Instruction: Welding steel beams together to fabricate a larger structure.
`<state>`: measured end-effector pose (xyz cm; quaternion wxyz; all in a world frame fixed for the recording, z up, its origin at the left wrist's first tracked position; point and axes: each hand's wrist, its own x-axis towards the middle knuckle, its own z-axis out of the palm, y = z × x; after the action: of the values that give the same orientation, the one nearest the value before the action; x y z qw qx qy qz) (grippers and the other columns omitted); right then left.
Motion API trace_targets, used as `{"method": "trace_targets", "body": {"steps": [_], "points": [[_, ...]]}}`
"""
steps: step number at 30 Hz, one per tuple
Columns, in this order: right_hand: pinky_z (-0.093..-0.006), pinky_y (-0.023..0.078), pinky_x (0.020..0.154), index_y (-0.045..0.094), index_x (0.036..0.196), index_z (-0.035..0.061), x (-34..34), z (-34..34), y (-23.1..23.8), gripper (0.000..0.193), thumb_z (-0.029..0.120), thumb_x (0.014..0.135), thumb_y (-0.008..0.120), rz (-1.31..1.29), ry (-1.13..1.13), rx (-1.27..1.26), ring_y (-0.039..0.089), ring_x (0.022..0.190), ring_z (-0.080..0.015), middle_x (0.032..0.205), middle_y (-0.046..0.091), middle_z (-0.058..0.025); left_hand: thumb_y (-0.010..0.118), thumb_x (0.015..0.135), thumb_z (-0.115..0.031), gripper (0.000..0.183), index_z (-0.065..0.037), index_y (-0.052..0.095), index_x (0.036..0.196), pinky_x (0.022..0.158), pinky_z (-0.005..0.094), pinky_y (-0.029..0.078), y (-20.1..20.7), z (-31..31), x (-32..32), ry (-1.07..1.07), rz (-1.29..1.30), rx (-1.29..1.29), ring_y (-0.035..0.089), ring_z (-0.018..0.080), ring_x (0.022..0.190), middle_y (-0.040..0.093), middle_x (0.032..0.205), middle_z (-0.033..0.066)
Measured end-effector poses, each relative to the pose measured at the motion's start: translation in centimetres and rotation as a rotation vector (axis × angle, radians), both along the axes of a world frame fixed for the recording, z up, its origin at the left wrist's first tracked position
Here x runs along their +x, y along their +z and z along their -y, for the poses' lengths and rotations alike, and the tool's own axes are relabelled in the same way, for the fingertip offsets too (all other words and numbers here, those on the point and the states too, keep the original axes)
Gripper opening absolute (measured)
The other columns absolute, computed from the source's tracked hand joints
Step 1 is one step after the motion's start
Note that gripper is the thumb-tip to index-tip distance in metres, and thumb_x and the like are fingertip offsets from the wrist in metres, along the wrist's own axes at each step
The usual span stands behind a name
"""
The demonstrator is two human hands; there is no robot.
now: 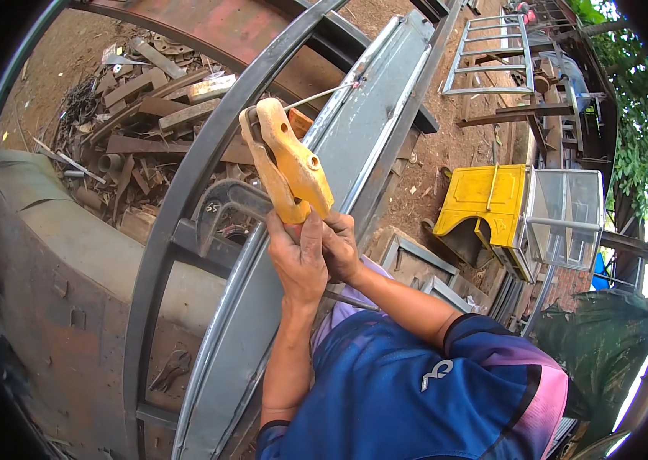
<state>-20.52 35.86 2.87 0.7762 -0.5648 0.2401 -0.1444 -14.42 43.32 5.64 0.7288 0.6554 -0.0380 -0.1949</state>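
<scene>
My left hand (pixel 297 261) is closed around the lower end of a worn yellow welding electrode holder (pixel 301 165). Pressed against it, my right hand (pixel 343 249) is closed on the same end. A thin welding rod (pixel 320 96) sticks out of the holder's upper jaws toward the edge of a long grey metal panel (pixel 377 107). A small reddish spot shows at the rod's far end; whether the rod touches the panel I cannot tell. A cable (pixel 353 301) runs from below my hands. Just left of my hands, a dark C-clamp (pixel 213 211) sits at the black steel frame (pixel 159 284).
Scrap metal (pixel 155 100) lies heaped on the ground at far left. A large rusty sheet-metal body (pixel 71 291) stands at left. On the right are a yellow cabinet (pixel 481 201) with a clear-sided case (pixel 565 211), and a metal ladder-like frame (pixel 490 54). An adjustable wrench (pixel 170 368) lies inside the black frame.
</scene>
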Motion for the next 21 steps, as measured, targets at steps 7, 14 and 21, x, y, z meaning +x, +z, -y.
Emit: {"method": "trace_targets", "body": {"steps": [7,14,21], "points": [[-0.0238,0.047,0.069,0.06,0.11,-0.0088,0.2,-0.2,-0.3,0.038,0.026,0.095,0.054,0.027,-0.024,0.018,0.057,0.08,-0.0088,0.091,0.065,-0.006,0.061,0.092,-0.033,0.045,0.007,0.05,0.109,0.073,0.0383,0.047,0.2,0.2,0.1,-0.001,-0.01,0.004,0.06,0.0272,0.083,0.06,0.091,0.0199],[-0.0245,0.048,0.071,0.061,0.108,-0.0091,0.1,-0.2,-0.3,0.037,0.025,0.094,0.055,0.012,-0.036,0.081,0.059,0.082,-0.0107,0.091,0.066,-0.0074,0.064,0.089,-0.033,0.045,0.005,0.052,0.11,0.075,0.0385,0.047,-0.3,-0.3,-0.3,-0.032,-0.08,-0.004,0.06,0.0276,0.086,0.06,0.094,0.0186],[-0.0254,0.048,0.07,0.062,0.105,-0.0076,0.1,-0.2,0.5,0.034,0.023,0.093,0.054,0.001,0.063,-0.088,0.06,0.081,-0.0118,0.09,0.067,-0.0075,0.057,0.095,-0.036,0.047,0.005,0.047,0.117,0.084,0.0316,0.042,-0.8,-1.1,-0.9,0.019,-0.033,-0.133,0.051,0.0181,0.096,0.054,0.105,0.0105]]}}
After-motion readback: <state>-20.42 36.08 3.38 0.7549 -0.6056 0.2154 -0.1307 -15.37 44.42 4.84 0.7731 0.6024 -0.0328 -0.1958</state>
